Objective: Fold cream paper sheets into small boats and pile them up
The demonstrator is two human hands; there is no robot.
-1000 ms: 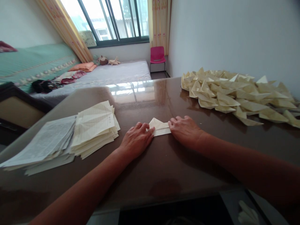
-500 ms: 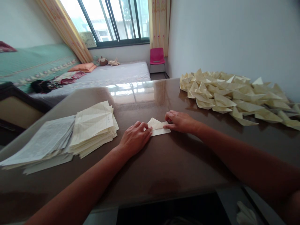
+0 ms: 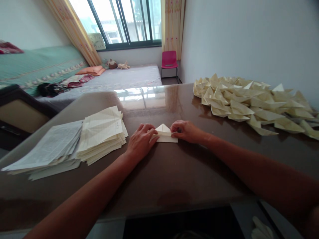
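A small cream sheet of folded paper [image 3: 163, 134] lies on the brown table [image 3: 174, 172], with a pointed triangular top and a straight flap along its near side. My left hand [image 3: 142, 137] grips its left end between thumb and fingers. At the opposite end, my right hand [image 3: 183, 131] pinches the paper with curled fingers. The fingers of both hands cover the paper's two ends.
Left of my hands are a stack of cream sheets [image 3: 102, 136] and a stack of greyish printed sheets [image 3: 53, 146]. A large heap of folded paper boats [image 3: 249, 99] covers the right back by the wall. Beyond stand a bed [image 3: 139, 74] and a pink chair [image 3: 169, 59].
My right hand has shifted a little left onto the paper's right end. The paper is turned straighter, its near flap standing more evenly across. The whole view has swung slightly.
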